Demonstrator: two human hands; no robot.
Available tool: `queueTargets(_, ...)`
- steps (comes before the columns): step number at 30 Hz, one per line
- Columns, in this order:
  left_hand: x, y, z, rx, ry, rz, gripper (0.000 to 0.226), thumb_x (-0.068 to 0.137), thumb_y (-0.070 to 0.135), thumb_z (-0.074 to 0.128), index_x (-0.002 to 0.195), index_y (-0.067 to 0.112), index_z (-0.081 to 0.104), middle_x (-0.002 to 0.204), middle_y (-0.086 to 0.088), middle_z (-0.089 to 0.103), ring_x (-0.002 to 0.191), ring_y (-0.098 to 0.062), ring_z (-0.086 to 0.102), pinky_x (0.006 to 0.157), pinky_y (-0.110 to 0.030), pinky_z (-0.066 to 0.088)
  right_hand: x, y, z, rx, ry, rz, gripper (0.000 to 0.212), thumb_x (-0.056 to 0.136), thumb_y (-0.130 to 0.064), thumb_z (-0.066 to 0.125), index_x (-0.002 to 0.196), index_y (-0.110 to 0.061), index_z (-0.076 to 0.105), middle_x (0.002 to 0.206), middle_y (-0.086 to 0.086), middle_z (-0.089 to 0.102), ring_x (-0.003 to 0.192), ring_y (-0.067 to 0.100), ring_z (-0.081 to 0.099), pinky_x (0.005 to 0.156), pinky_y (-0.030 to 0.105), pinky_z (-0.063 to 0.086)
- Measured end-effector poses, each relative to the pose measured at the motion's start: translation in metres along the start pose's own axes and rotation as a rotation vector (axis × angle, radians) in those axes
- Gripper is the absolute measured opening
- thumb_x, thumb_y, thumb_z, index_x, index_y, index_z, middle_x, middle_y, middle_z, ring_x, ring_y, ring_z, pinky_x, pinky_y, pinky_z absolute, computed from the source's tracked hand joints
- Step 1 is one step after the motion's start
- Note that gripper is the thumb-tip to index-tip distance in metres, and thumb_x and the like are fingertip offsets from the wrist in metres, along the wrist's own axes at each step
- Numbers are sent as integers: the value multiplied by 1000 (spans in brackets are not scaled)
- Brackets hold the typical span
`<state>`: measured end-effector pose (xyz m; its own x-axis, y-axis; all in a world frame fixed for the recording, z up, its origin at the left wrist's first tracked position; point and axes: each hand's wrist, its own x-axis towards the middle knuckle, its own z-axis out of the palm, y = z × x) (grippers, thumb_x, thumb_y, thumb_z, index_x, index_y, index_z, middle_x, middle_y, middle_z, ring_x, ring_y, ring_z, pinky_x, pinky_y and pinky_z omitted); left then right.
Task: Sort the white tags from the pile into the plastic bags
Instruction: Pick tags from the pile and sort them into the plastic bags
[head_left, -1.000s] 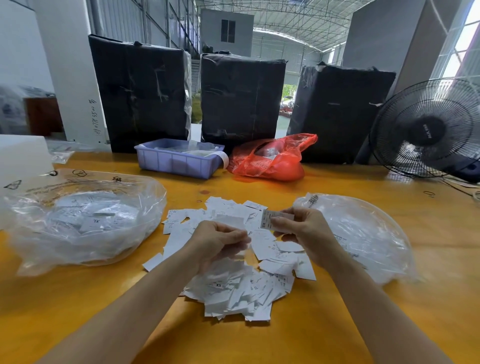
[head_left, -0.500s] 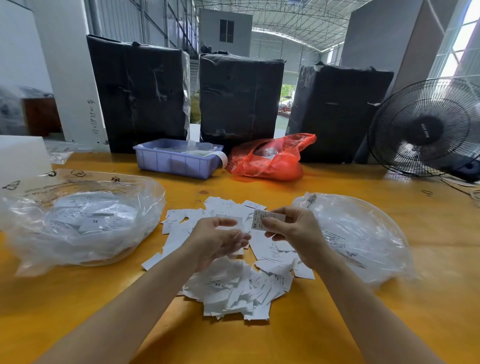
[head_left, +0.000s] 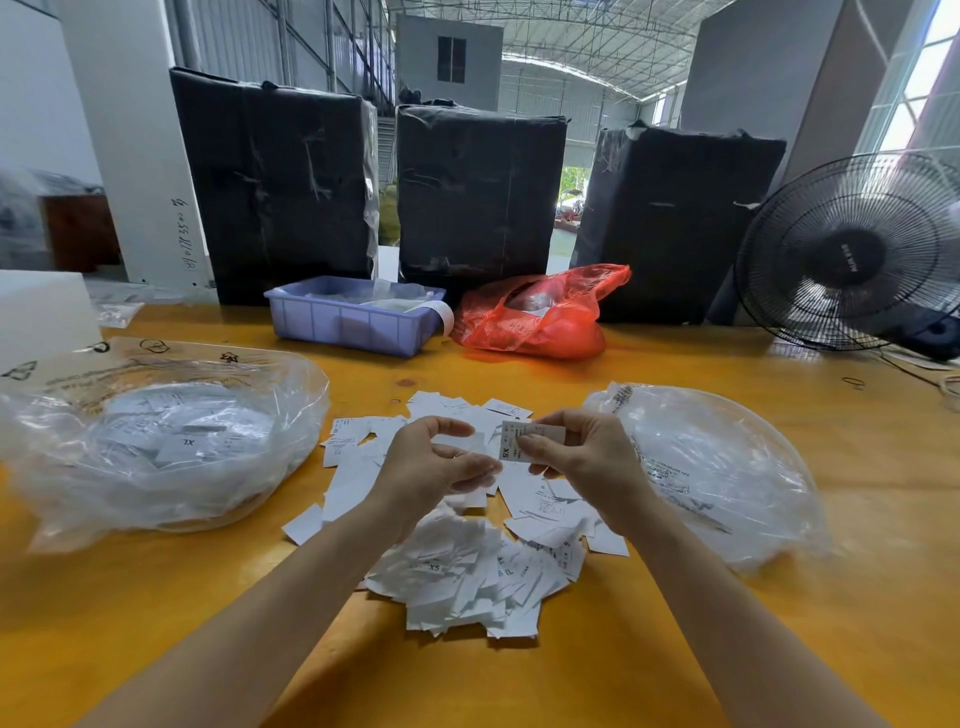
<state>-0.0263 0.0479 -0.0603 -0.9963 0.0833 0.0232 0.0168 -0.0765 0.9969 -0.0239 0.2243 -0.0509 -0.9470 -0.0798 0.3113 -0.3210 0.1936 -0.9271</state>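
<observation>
The small white paper tag (head_left: 524, 440) pinched between the thumb and fingers of the right hand (head_left: 587, 462) reads "XS", printed sideways at its left end. Below the grip, nearer the person, one white tag (head_left: 435, 568) in the loose pile of white paper tags (head_left: 467, 577) also reads "XS". Left of the grip, a white tag (head_left: 188, 442) inside the clear plastic bag (head_left: 156, 441) reads "XL"; the printed lines on both clear bags are too blurred to read.

Two bare forearms, no sleeves, jewellery.
</observation>
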Motion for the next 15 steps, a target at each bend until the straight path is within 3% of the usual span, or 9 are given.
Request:
queueTargets(7, 1, -2, -1, 22, 6, 30, 32, 76, -5, 73, 98, 8, 54, 73, -16, 72, 64, -23, 72, 59, -23, 57, -1, 2, 3, -56, -43, 23, 8, 79, -1, 72, 83, -5, 66, 74, 11, 67, 53, 12, 61, 51, 18, 51)
queueTargets(15, 2, -3, -1, 23, 21, 43, 30, 77, -3, 72, 98, 9, 54, 77, -19, 72, 67, -24, 72, 63, -27, 59, 1, 0, 1, 31, 18, 36, 9, 79, 0, 71, 80, -7, 66, 73, 12, 66, 52, 12, 63, 52, 19, 52)
